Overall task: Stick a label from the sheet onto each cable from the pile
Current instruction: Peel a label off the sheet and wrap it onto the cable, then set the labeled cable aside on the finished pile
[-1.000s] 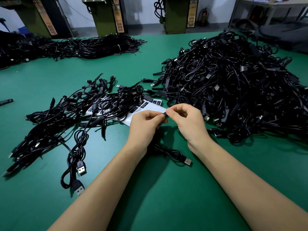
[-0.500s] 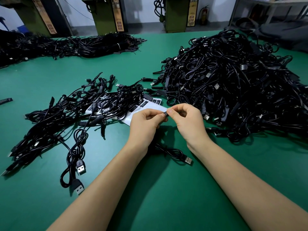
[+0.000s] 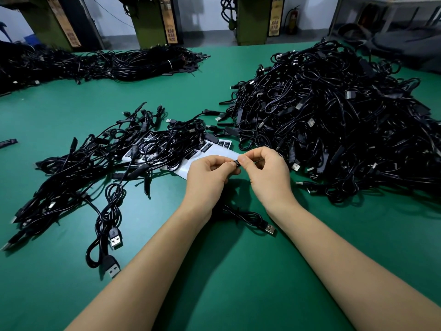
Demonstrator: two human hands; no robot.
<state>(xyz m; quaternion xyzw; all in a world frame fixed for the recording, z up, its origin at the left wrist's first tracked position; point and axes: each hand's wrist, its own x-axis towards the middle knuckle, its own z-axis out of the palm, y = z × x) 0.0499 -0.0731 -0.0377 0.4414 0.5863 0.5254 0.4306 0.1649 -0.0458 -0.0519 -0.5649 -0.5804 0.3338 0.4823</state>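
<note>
At left, done cables (image 3: 100, 168) lie over the sheet (image 3: 214, 156), keeping labels within reach. At centre, left hand (image 3: 210, 175) and right hand (image 3: 267, 173) pinch a label (image 3: 237, 162) around one cable (image 3: 250, 217). Far right, the pile (image 3: 334, 120) waits.

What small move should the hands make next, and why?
Probably press the label flat around the cable: both the left hand and right hand pinch it between their fingertips, while the cable's USB plug trails on the green table.
</note>
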